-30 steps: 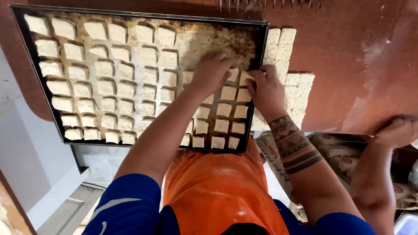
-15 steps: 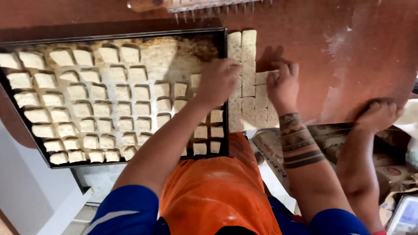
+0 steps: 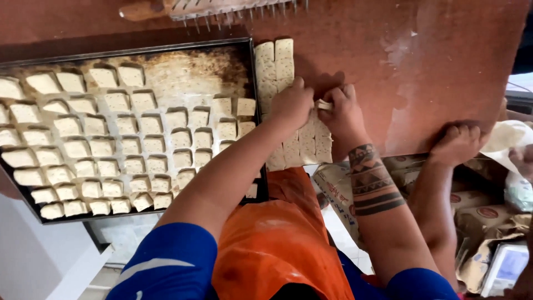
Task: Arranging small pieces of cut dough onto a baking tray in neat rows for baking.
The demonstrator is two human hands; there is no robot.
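A dark baking tray point(image 3: 252, 83) lies on the reddish table, filled with rows of pale dough squares point(image 3: 130, 147). Right of the tray lies a sheet of cut dough point(image 3: 275, 64) scored into squares. My left hand point(image 3: 291, 103) is curled down onto this sheet, fingers closed on the dough. Close beside it, my right hand point(image 3: 345, 114), above a tattooed forearm, pinches a small loose dough square point(image 3: 323, 104) between the two hands. I wear blue sleeves and an orange apron.
A spiked roller tool point(image 3: 222, 8) lies at the table's far edge. Another person's hand point(image 3: 458, 143) grips the table's near edge at the right. Paper sacks point(image 3: 483, 216) and a white bag sit below the table on the right.
Both my hands have left the tray's right end and moved right onto the cut dough sheet. The view has shifted, so the tray now sits further left.
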